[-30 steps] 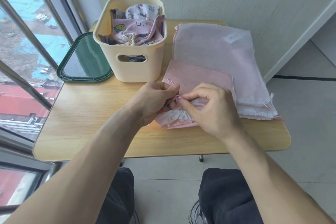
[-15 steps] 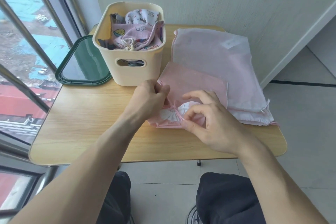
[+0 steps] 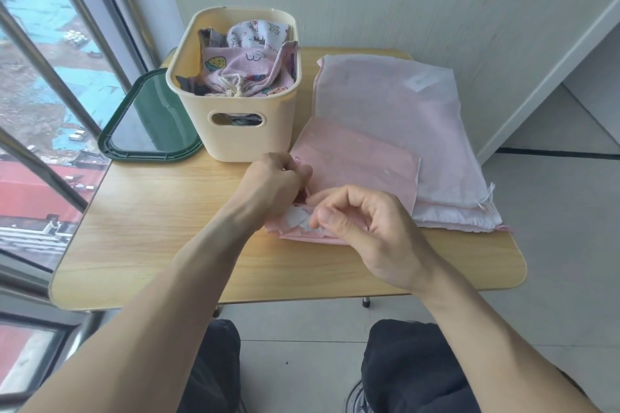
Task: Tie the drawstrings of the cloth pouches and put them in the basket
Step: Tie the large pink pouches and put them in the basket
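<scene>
A small pink cloth pouch (image 3: 355,164) lies flat on the wooden table (image 3: 161,238), its gathered mouth towards me. My left hand (image 3: 271,184) pinches the pouch's drawstring at the left of the mouth. My right hand (image 3: 362,228) pinches the drawstring at the gathered mouth, thumb against forefinger. A larger pale pink pouch (image 3: 396,111) lies underneath and behind, its drawstring end (image 3: 488,201) at the right. The cream basket (image 3: 235,131) stands at the back, holding several printed pouches (image 3: 248,67), one with a tied cord.
A dark green lid (image 3: 147,131) lies left of the basket by the window. The wall runs behind the table. The table's front edge is close to my knees, with tiled floor to the right.
My hands have shifted slightly apart on the pouch's mouth, the right one now lower and pinching at the gathers. The camera has tilted a little.
</scene>
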`<control>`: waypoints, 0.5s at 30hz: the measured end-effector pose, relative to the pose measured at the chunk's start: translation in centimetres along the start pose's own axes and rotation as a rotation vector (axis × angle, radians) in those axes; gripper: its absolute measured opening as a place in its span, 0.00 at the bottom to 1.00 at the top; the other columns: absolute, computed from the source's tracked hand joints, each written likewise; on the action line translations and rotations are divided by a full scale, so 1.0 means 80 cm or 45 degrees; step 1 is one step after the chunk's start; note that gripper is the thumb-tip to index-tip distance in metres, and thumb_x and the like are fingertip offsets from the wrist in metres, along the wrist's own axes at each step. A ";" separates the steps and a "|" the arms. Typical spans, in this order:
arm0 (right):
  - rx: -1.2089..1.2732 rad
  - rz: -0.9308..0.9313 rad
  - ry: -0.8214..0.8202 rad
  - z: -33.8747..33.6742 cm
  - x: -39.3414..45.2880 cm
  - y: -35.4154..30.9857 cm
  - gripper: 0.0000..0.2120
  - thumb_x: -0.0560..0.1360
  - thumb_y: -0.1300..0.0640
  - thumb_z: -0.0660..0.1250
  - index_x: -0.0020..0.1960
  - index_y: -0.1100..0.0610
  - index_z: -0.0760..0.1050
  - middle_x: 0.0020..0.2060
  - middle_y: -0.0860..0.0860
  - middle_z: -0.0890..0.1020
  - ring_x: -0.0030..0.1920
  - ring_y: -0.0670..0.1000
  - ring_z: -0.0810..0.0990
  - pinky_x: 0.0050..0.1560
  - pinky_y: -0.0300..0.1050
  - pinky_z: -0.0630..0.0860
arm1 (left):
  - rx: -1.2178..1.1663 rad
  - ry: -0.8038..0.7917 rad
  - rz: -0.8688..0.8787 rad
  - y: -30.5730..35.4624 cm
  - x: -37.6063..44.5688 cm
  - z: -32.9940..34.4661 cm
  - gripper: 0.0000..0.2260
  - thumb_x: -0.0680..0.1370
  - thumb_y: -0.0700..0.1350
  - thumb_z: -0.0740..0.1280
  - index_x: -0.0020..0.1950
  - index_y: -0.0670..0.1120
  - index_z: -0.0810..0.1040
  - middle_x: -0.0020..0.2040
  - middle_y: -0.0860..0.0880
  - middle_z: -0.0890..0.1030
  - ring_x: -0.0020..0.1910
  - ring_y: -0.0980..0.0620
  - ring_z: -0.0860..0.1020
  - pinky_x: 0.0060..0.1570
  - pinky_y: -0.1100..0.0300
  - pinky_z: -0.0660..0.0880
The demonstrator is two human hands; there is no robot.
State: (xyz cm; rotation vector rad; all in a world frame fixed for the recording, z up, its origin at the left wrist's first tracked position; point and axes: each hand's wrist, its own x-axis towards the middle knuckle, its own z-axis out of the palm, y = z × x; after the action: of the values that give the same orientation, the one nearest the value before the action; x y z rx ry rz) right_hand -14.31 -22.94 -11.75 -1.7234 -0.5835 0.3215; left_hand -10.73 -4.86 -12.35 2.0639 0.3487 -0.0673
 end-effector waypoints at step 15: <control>0.741 0.334 0.204 -0.027 0.011 -0.012 0.10 0.73 0.54 0.69 0.36 0.58 0.83 0.37 0.56 0.84 0.42 0.55 0.85 0.48 0.51 0.83 | 0.147 -0.144 0.438 0.001 0.008 -0.023 0.17 0.79 0.58 0.66 0.40 0.46 0.73 0.35 0.49 0.80 0.36 0.52 0.79 0.36 0.56 0.72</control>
State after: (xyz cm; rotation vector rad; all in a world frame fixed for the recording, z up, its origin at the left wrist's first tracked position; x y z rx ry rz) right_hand -12.65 -24.12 -10.24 -1.2414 -0.1200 0.4796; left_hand -10.23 -3.19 -11.48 2.1955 -0.0839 0.0045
